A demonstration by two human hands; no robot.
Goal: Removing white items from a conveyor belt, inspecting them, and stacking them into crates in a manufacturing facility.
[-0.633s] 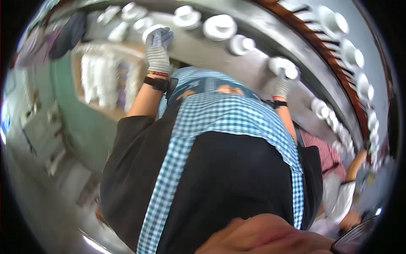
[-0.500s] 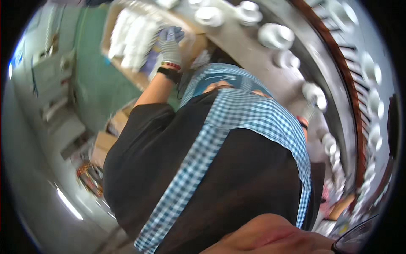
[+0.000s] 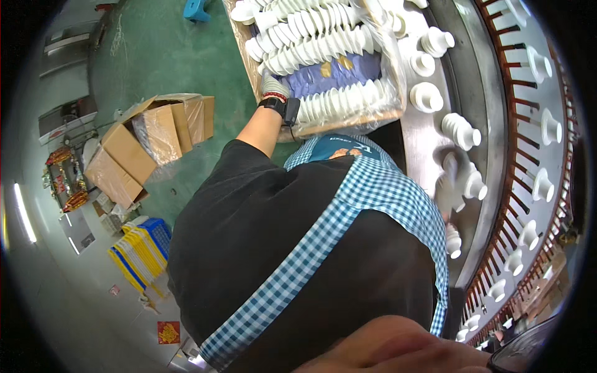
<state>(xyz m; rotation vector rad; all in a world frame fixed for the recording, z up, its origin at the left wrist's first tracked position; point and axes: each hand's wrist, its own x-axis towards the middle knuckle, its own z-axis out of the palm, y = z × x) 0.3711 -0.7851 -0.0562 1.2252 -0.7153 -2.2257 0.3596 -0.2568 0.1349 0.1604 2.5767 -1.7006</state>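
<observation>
My left hand, in a pale knitted glove with grey fingertips, reaches into a plastic-lined cardboard box. It is at the near-left end of a row of nested white bowls, beside a bare strip of purple padding. Its fingers are partly hidden, so their grip does not show. At the right, my gloved right hand is smeared by motion over the metal table, among white footed bowls. Whether it holds one cannot be made out. Another nested row lies along the box's near side.
More white bowls stand singly and in short stacks along the metal table. Beyond it curves a brown rack with pegs carrying white bowls. Flattened cartons, yellow and blue crates and a blue stool are at the left.
The view has swung, bringing the box toward the top middle and cartons into sight. My left hand, earlier above the bowls with its fingers visible, is now low at a row's end.
</observation>
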